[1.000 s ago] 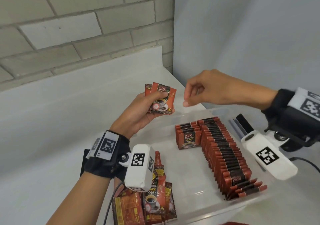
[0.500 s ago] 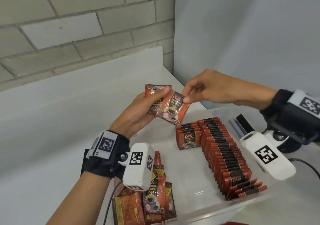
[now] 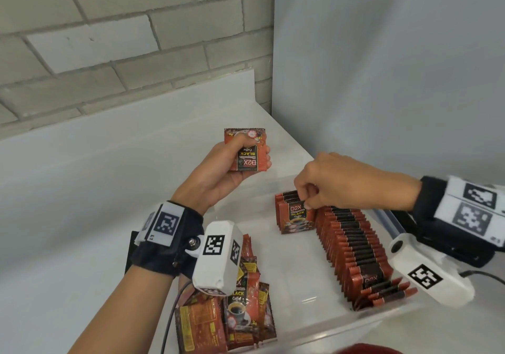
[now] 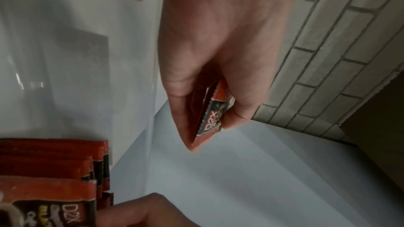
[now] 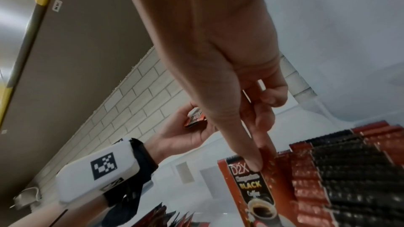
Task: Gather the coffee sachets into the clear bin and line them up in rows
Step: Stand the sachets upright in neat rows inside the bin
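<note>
A: What is the right hand (image 3: 341,181) doing?
B: Its thumb and forefinger pinch the top edge of the front sachet (image 3: 297,217) of a short row (image 3: 285,203) standing upright at the far end of the clear bin (image 3: 314,323)

A: And the left hand (image 3: 218,173)?
B: It is raised above the worktop (image 3: 68,189), beyond the bin's far edge, fingers and thumb curled round a small stack of sachets (image 3: 247,151), print upside down

A: What else is in the bin?
B: A long row (image 3: 352,247) runs along its right side, just beside the short one, with a few sachets tipped over at the near end. Loose sachets (image 3: 240,315) lie in a heap at the bin's near left corner; whether inside it or just outside, I cannot tell
</note>
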A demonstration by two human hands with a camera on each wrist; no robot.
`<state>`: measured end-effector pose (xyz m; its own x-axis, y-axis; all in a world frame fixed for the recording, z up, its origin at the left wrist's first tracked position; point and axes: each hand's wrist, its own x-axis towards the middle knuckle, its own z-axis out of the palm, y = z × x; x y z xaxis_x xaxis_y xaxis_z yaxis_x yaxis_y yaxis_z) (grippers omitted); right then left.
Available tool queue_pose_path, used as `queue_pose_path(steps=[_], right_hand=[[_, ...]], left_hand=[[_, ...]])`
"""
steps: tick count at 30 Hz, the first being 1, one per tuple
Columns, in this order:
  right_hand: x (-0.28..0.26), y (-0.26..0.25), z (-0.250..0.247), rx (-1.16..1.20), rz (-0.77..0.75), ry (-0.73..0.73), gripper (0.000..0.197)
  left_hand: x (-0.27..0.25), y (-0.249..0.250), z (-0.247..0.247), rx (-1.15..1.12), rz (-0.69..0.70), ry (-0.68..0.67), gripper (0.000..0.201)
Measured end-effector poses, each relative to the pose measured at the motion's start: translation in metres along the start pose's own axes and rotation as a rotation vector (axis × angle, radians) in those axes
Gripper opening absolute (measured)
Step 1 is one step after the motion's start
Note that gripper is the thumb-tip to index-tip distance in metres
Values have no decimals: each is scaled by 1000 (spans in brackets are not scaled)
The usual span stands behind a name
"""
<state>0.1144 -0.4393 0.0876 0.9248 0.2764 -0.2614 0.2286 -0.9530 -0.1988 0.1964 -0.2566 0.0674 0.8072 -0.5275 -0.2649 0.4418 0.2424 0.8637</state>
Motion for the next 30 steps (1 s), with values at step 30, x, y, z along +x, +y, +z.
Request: queue_pose_path(steps=[30], right_hand=[[14,-9,-13,780,134,107,35]], left_hand=[[-1,-2,1,122,113,-110,30]])
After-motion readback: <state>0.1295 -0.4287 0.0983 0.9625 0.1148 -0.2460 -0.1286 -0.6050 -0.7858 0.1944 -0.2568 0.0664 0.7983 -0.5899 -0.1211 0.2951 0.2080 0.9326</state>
